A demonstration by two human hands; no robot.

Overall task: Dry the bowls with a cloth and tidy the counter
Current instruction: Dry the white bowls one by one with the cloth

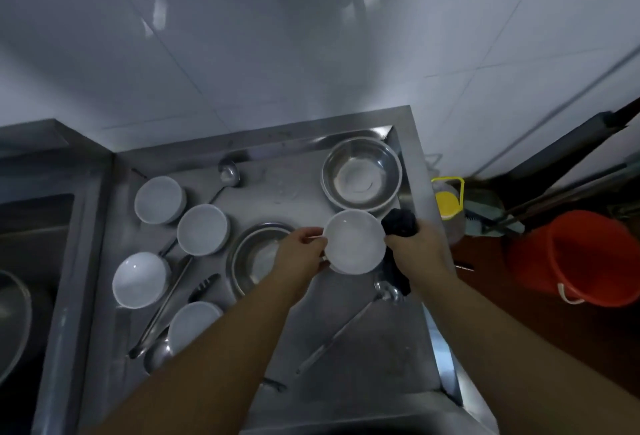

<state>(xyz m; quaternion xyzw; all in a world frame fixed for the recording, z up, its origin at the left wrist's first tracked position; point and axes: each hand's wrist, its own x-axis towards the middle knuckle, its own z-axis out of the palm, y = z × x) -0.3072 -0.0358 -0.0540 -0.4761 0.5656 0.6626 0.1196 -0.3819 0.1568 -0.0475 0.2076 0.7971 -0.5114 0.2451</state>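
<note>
Nearest, the left hand (304, 250) pinches the near-left rim of the white bowl (355, 242), held mouth-up above the steel counter (363, 337). Just right of the bowl, the right hand (414, 247) grips the dark cloth (400, 221), which touches the bowl's far-right rim, so the cloth hand is placed to wipe leftward.

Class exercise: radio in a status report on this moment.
Left hand grips white bowl; right hand grips dark cloth beside it. Nothing in the way.
</note>
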